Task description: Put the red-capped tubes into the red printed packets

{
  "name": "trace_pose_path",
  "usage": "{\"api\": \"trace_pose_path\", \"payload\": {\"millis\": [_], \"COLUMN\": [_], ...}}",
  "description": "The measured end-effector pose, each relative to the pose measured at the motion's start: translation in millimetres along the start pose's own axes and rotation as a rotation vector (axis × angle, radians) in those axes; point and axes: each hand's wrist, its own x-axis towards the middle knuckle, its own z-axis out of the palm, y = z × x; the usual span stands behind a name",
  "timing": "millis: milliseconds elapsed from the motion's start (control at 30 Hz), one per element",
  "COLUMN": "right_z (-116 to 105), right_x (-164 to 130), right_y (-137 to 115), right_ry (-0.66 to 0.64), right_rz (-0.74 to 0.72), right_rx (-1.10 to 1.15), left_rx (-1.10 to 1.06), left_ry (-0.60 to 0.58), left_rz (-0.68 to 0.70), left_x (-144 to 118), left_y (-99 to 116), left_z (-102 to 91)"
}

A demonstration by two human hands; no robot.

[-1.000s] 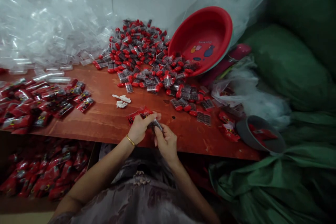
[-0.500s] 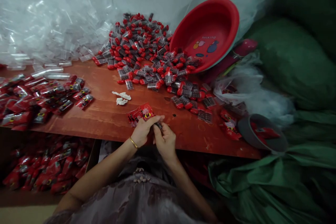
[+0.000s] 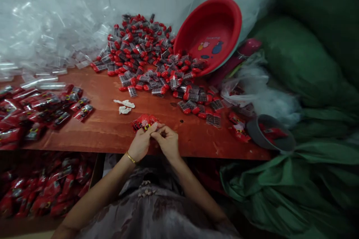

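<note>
My left hand (image 3: 139,145), with a gold bracelet at the wrist, is closed on a red printed wrapper (image 3: 146,120) with a yellow and black mark. My right hand (image 3: 168,142) meets it at the wrapper's near right end, thumb and fingers pinched together. What lies between the right fingertips is mostly covered. Under and left of the held wrapper, more red printed pieces seem to rest on the wooden table (image 3: 106,132), though the hands hide part of them. A crumpled white scrap (image 3: 125,107) lies just beyond my left hand.
Small clear packs with red ends (image 3: 140,50) are heaped at the back, spilling from a tilted red basin (image 3: 221,18). Clear plastic sleeves (image 3: 47,26) and red packets (image 3: 36,108) lie left. A grey bowl (image 3: 255,130) and green sacks (image 3: 297,59) stand right.
My hands have drawn closer together over the wrapper, and the dark piece seen between them before is now mostly hidden. The whole view has shifted slightly, with the table things appearing further left.
</note>
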Motion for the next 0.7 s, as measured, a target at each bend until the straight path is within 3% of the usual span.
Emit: {"api": "trace_pose_path", "payload": {"millis": [67, 167, 267, 367, 467, 533, 600, 700], "right_z": [2.5, -12.8, -45.5, -71.6, -78.5, -76.6, -74.4, -73.9], "right_x": [14.9, 49.2, 84.4, 98.4, 84.5, 67.1, 50.6, 35.7], "right_y": [1.9, 4.5, 13.0, 26.9, 38.1, 42.4, 45.3, 48.8], "right_ry": [-0.011, 0.056, 0.251, 0.223, 0.136, 0.124, 0.152, 0.224], "right_rz": [-0.122, -0.249, -0.212, -0.17, -0.279, -0.362, -0.426, -0.495], "right_rx": [-0.238, -0.735, -1.104, -1.223, -1.22, -1.198, -1.168, -1.13], "left_rx": [-0.023, -0.052, -0.188, -0.165, 0.151, 0.626, 1.147, 1.645], "left_ry": [0.041, 0.155, 0.402, 0.464, 0.476, 0.407, 0.256, 0.143], "left_rz": [-0.05, -0.129, 0.119, 0.33, 0.425, 0.575, 0.668, 0.658], "left_x": [3.3, 7.6, 8.5, 6.2, 8.8, 15.1, 23.3, 34.9], "left_y": [12.7, 57.9, 117.8, 147.8, 120.7, 81.7, 43.2, 8.0], "left_z": [-9.0, -42.8, -92.2, -122.7, -108.4, -80.8, -52.6, -29.5]}}
